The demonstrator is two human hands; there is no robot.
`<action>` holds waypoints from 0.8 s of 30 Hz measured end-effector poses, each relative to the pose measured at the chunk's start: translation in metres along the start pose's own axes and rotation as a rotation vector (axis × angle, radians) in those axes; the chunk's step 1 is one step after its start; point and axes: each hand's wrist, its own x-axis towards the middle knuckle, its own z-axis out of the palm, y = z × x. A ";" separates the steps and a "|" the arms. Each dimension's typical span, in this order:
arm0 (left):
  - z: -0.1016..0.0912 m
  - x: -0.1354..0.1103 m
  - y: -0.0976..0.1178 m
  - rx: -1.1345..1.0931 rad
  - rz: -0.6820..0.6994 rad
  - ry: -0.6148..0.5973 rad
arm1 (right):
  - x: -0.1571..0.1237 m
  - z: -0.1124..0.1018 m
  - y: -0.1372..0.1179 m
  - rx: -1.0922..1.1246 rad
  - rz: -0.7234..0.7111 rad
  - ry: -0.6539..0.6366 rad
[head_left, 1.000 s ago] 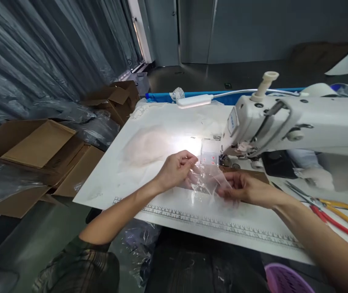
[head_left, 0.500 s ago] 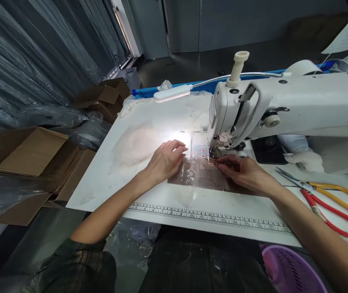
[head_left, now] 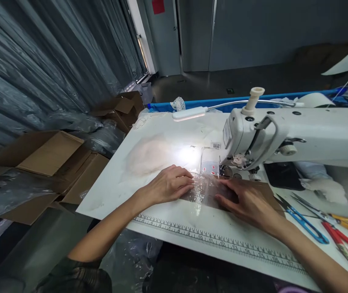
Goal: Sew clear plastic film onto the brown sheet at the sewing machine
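A brown sheet (head_left: 261,191) lies under the sewing machine's needle area, with clear shiny plastic (head_left: 198,191) over its left part. My left hand (head_left: 172,185) rests on the left edge of the plastic, fingers stretched out and lying flat. On the brown sheet, just in front of the presser foot (head_left: 226,171), my right hand (head_left: 248,201) presses down with thumb and fingers apart. A clear piece with red marks (head_left: 209,167) sits left of the foot. The needle tip is too small to make out.
The white sewing machine (head_left: 283,134) fills the right side. Blue-handled snips (head_left: 309,226) and red-handled scissors (head_left: 341,240) lie near my right forearm. A lamp (head_left: 189,114) hangs above the table. A printed ruler (head_left: 201,238) runs along the front edge; cardboard boxes (head_left: 51,152) stand left.
My view has tilted up and shifted. The right hand has gone from pinching at the sheet's edge by the foot to lying spread on the sheet. The left hand has lowered onto the plastic.
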 end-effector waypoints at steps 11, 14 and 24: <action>-0.043 -0.055 -0.042 0.223 -0.449 0.194 | 0.011 0.030 -0.027 -0.103 0.072 -0.007; -0.036 -0.054 -0.044 0.220 -0.413 0.161 | 0.014 0.030 -0.022 -0.049 0.077 -0.049; -0.024 -0.037 -0.045 0.115 -0.316 0.249 | 0.014 0.028 -0.008 0.072 0.103 -0.033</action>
